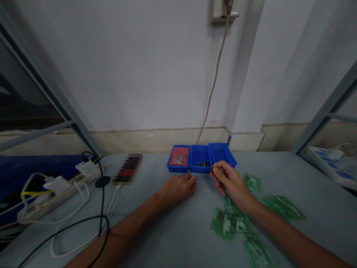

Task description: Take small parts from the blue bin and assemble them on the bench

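Observation:
My left hand (pixel 181 186) rests on the grey table just in front of the left blue bin (pixel 178 170), its fingers curled in and nothing showing in them. In that bin lie a pink-red sheet (pixel 180 151) and a clear bag of small parts (pixel 179 160). My right hand (pixel 230 181) is raised at the front of the bins, thumb and forefinger pinched on a small dark piece (pixel 212 170), too small to name. Beside it, the middle blue bin (pixel 199 150) holds small black and silver parts (pixel 203 163). The right blue bin (pixel 221 150) is partly covered by my right hand.
Several green plastic packets (pixel 223 223) lie under and around my right forearm. At the left are a phone-like device (pixel 128 169) on a white cable, a power strip (pixel 60 197) with plugs, and a looping black cable (pixel 103 201). A wall (pixel 156 74) stands behind the table (pixel 173 238).

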A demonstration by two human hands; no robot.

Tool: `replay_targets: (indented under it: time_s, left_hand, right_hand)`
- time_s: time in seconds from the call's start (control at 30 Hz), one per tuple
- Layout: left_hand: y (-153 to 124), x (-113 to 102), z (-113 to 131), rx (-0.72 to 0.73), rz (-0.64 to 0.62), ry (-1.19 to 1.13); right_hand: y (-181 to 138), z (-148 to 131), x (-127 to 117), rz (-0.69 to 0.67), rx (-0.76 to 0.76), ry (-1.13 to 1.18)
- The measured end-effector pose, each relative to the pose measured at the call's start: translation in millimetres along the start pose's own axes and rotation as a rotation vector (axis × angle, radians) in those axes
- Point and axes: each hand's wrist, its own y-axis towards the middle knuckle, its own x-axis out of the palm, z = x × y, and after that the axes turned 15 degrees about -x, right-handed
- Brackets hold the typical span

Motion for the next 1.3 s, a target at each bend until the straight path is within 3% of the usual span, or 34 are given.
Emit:
replay_targets:
  time_s: [0.1,0.23,0.5,0.7,0.93,1.17,1.3]
  left_hand:
    - [-1,-1,1,-0.016,0.004,0.01]
    - [-2,-2,2,-0.066,0.03,0.03]
    - [-1,-3,3,-0.048,0.007,-0.02]
    - [-1,2,-1,-0.037,0.004,-0.086]
    - [-5,-2,-2,-0.037,0.005,-0.128]
    - [-7,-3,-7,-0.09,-0.014,-0.101]
    - [-6,-4,-9,-0.051,-0.045,-0.161]
  right_hand:
    - [-1,4,-1,-0.019,-0.125,-0.21]
    - [0,6,-3,-0.032,-0.132,-0.229]
    - [0,1,-1,-0.025,0.207,0.302]
    - [2,-2,-2,-0.059,0.251,0.48]
    - [3,-4,1,0.05,0.17,0.363]
    - [1,1,-1,0.022,-0.035,-0.006]
    - [1,0,0,0.004,-0.033,-0.036]
